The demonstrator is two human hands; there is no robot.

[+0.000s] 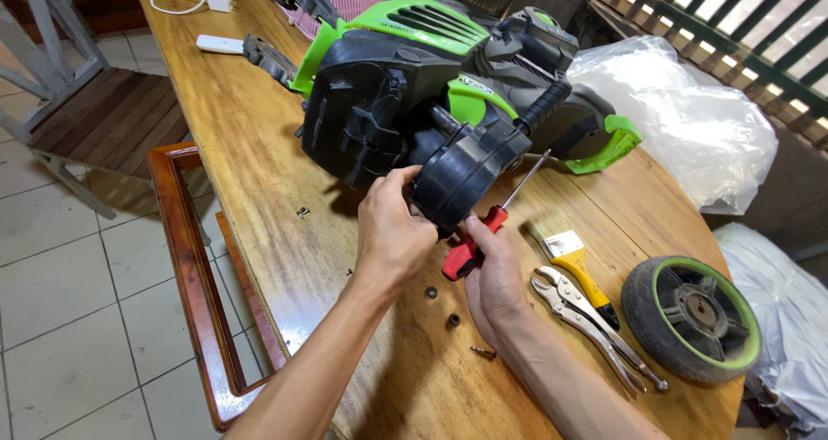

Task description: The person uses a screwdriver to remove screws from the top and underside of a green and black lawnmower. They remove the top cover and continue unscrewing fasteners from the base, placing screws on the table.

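A green and black lawnmower (431, 86) lies tipped on its side on the wooden bench (259, 172). The left hand (392, 233) grips the edge of a round black cover (466, 168) on the mower's underside, fingers curled around its rim. The right hand (496, 276) is clenched around the red handle of a screwdriver (492, 224), whose shaft points up towards the cover; whether the tip touches it is hard to tell. Just right of that hand lie a yellow-handled paintbrush (573, 263) and locking pliers (595, 328), with a loose wheel (690, 317) beyond them. Small screws and nuts (440, 306) sit on the bench near the wrists. A clear plastic bag (681, 121) lies behind the mower.
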